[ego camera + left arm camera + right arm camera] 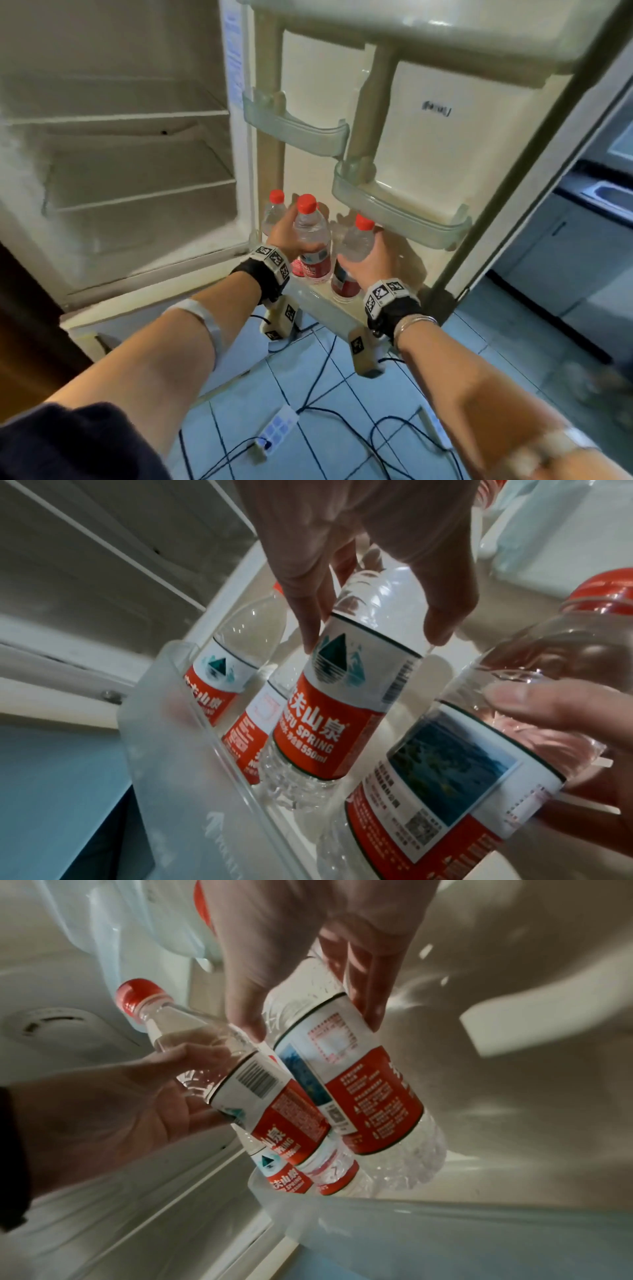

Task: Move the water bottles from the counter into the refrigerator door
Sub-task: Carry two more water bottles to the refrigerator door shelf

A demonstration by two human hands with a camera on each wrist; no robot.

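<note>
The refrigerator door's bottom shelf (327, 305) holds clear water bottles with red caps and red labels. My left hand (291, 236) grips one bottle (311, 236) by its upper body, upright at the shelf. Beside it, my right hand (363, 253) grips a second bottle (354, 245), slightly tilted. In the left wrist view my left hand (375, 639) pinches its bottle (342, 696) above the label, and two more bottles (232, 656) stand behind the frosted shelf wall (178, 750). In the right wrist view my right hand (313, 1027) holds its bottle (363, 1096). Whether either base touches the shelf floor is unclear.
Two upper door shelves (298, 130) (404, 212) hang just above the bottles. The refrigerator's inside (137, 192) with bare shelves lies to the left. Cables and a power strip (277, 428) lie on the tiled floor. Dark kitchen cabinets (599, 205) stand to the right.
</note>
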